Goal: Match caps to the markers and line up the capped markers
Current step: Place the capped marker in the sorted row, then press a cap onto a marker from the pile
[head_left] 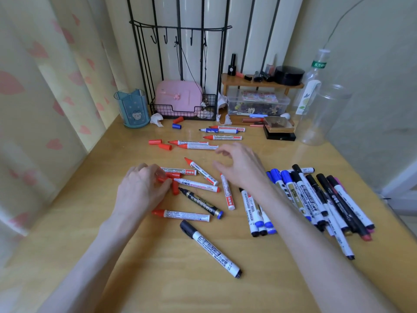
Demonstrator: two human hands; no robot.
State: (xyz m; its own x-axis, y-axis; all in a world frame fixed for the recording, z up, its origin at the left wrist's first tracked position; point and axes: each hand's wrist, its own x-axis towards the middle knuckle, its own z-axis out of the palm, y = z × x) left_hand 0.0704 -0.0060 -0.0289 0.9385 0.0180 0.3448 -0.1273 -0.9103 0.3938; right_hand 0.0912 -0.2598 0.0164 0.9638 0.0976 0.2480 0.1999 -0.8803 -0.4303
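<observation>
Red mix-up risk: the uncapped red markers [196,186] in the middle are of more than one make, so a red cap [173,175] that suits the colour may still sit loose or jam on the wrong barrel.
Ink risk: bare red tips point several ways just beside both hands; a wrist or forearm dragged across them would pick up ink or smear the wooden table [158,256].
Scatter risk: the right forearm passes over the capped pile [316,199]; a sideways sweep could knock that pile about, and it lies fanned rather than truly lined up.
Left hand [142,190]: fingers curled down onto the red cap with the thumb below it; it seems to pinch the cap, though the fingers hide the contact.
Right hand [242,166]: hovers above the table, fingers loosely bent and spread, holding nothing and touching no marker.
Spare caps [155,141]: two red ones lie farther back beside more uncapped red markers; another red one and a blue cap [176,126] sit near the wire basket [162,111].
</observation>
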